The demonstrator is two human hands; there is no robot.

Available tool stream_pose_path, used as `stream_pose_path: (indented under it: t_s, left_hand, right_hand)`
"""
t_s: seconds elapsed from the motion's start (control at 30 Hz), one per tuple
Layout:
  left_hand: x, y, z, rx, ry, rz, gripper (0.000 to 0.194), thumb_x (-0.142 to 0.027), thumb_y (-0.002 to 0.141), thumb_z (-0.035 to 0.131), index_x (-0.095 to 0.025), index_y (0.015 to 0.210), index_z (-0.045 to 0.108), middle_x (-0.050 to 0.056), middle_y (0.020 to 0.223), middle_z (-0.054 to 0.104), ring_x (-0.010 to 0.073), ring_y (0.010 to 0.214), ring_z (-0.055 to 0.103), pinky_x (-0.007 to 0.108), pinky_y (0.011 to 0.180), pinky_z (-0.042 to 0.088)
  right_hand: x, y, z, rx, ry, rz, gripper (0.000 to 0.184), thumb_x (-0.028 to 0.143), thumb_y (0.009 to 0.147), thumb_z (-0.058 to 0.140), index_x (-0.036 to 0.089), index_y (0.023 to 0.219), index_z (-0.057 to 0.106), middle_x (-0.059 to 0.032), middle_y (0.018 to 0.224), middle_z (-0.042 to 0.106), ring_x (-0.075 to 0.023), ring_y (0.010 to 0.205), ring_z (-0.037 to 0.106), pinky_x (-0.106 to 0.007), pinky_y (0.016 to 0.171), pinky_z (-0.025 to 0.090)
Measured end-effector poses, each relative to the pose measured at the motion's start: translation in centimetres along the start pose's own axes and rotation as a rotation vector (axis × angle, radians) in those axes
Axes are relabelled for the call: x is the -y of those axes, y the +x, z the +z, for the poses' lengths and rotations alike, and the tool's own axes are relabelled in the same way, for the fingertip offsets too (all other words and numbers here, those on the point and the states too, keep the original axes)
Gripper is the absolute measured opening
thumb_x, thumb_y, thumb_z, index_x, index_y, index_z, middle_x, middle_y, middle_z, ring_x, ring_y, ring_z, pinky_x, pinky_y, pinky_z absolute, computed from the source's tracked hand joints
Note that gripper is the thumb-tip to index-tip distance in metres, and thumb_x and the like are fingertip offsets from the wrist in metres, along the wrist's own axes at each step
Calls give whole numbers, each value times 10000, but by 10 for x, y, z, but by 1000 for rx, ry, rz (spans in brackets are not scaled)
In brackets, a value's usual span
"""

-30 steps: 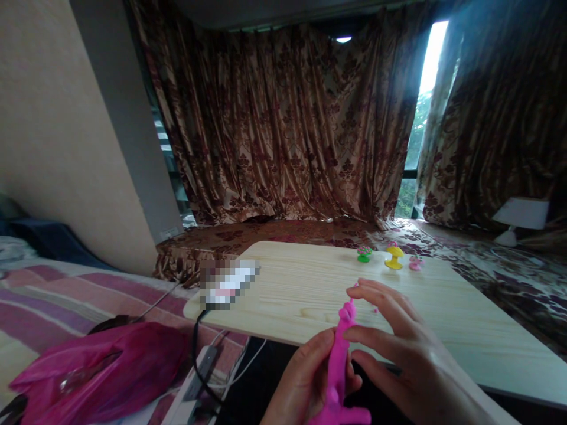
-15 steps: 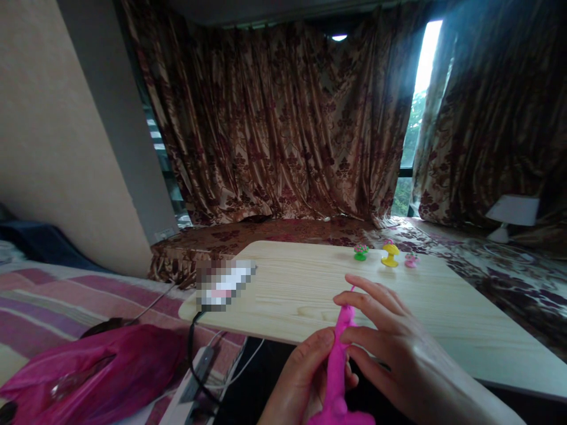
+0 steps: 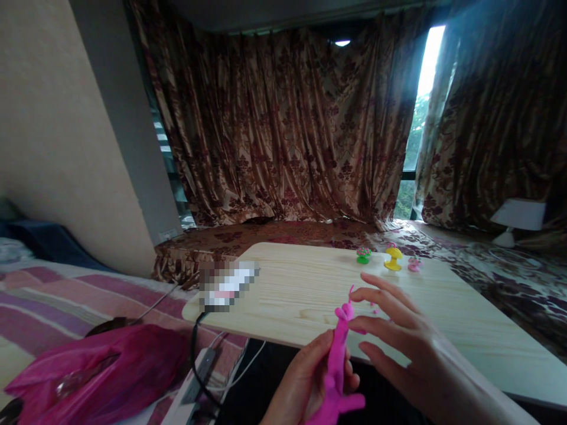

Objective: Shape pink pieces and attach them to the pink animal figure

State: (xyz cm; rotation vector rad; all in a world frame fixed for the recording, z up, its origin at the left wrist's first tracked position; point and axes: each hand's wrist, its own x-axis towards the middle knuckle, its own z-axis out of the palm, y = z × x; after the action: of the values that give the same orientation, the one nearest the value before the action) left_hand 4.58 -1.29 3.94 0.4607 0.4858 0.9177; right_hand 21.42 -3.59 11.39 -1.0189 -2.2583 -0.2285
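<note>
My left hand [image 3: 303,372] is wrapped round a long bright-pink figure [image 3: 338,351] that looks like modelling clay. The figure stands tilted, with knobs at its upper end, a thin pink strand rising from the tip and a stubby branch low on the right. My right hand [image 3: 410,339] hovers just right of its upper end, fingers spread. Its index fingertip is close to the figure; whether they touch I cannot tell. Small pink bits [image 3: 374,309] show on the table behind the right fingers, partly hidden.
At the far side of the wooden table [image 3: 283,295] stand a green mushroom-shaped piece [image 3: 364,255], a yellow one [image 3: 393,260] and a small pink one [image 3: 414,264]. A blurred-out item [image 3: 230,286] with a black cable lies left. A pink bag [image 3: 101,372] rests on the bed.
My right hand has moved off the figure to the right and its fingers have opened wider. The figure has turned slightly, so its knobs and lower branch show more.
</note>
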Motion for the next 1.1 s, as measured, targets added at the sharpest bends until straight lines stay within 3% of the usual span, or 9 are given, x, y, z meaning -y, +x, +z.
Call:
stream_pose_path:
  t_s: [0.1,0.27,0.37,0.47,0.57,0.7,0.87,1.0,1.1]
  left_hand:
    - [0,-1,2,10,-15,-27,298,-336,854,552,-72,786,672,40,603,643,122,565,619,269,634,497]
    - [2,-2,3,-79,-47,45,147,-251,791,639,-117,849,656,15,625,650,110,505,588,257,576,481]
    - [0,-4,2,-159,-34,64,137,-235,768,669,-129,852,652,12,610,654,125,516,601,313,656,508]
    - [-1,-5,1,-112,-31,91,207,-258,781,655,-114,929,646,26,640,664,153,544,623,432,762,515]
    - [-1,-2,-4,-82,-36,96,252,-274,785,648,-119,983,628,18,673,657,171,570,642,508,788,514]
    - [-4,4,-13,-180,-35,52,254,-270,756,683,-128,959,626,9,653,638,190,595,663,488,729,552]
    - [-9,4,-9,-225,-45,113,240,-178,759,670,-117,985,617,9,654,648,191,589,669,528,782,541]
    - [-9,1,-1,-213,-66,154,194,-145,780,638,-101,967,613,-14,609,624,153,497,632,581,841,502]
    - [-9,0,-1,-223,-66,134,212,-148,778,641,-104,983,606,-2,637,628,167,536,645,577,817,514]
  right_hand:
    - [2,0,1,-5,-9,-5,291,130,832,531,317,1039,614,-8,1310,446,-250,1322,252,-463,1031,332]
    - [0,6,-1,-12,22,-1,196,181,840,554,315,960,632,16,1312,445,-236,1322,255,-448,1048,308]
    - [-27,-1,-14,-188,-9,80,219,217,842,560,298,1041,602,-14,1277,469,-229,1269,346,-442,1047,305]
    - [-69,-17,-16,-306,-3,182,156,279,838,569,279,986,618,-26,1157,546,-215,1130,485,-414,996,358]
    - [-110,-32,4,-225,33,344,162,332,850,526,244,927,638,-47,1070,580,-214,1072,520,-397,975,376]
    - [-144,-39,47,-81,26,469,189,289,865,485,208,880,656,-61,973,623,-205,947,581,-370,877,445]
    - [-156,-31,79,131,6,603,162,275,895,508,178,925,635,-46,967,635,-170,900,594,-362,830,471]
    - [-160,-20,84,309,5,658,231,337,900,523,174,1052,583,-50,1083,595,-170,901,592,-364,783,499]
    - [-161,-11,84,412,28,680,250,336,893,533,167,1071,579,-47,1088,592,-177,889,597,-352,757,510]
